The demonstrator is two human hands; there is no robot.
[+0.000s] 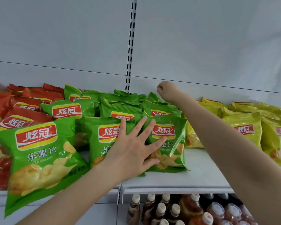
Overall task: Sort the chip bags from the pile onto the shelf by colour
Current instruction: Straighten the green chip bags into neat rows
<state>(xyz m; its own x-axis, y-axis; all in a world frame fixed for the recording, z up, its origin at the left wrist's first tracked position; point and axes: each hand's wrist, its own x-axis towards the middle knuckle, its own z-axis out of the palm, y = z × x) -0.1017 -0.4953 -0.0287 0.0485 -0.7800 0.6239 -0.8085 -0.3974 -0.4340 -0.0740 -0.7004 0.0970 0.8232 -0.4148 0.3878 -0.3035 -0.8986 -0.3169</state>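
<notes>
Sorting in progress on the shelf (201, 174): red bags (15, 109) are lying at the left, green bags (120, 104) are filling the middle, and yellow bags (243, 129) are sitting at the right.

The left hand (135, 143) is lying flat, fingers straight and spread, and is pressing across two near-row green bags at once. Its palm is covering the middle front bag (97, 143) and its fingertips are reaching onto the right front bag (172, 148). It is gripping nothing.

The right hand (166, 91) is reaching far over the green group toward the back panel, fingers curled into a fist, and no bag is showing in its grasp. The rear green bag (153, 97) is standing just below and left of this fist, its crimped top edge pointing up at it.

Both front bags are leaning back, long axes running from the near edge upward and away. The deciding relation is judged to be the rear bag under the right fist, the nearer hand for it, while the left palm is bracing the front row against toppling.

One large green bag (42, 159) is overhanging the near left edge. Bottles (169, 208) are standing on the level below.
</notes>
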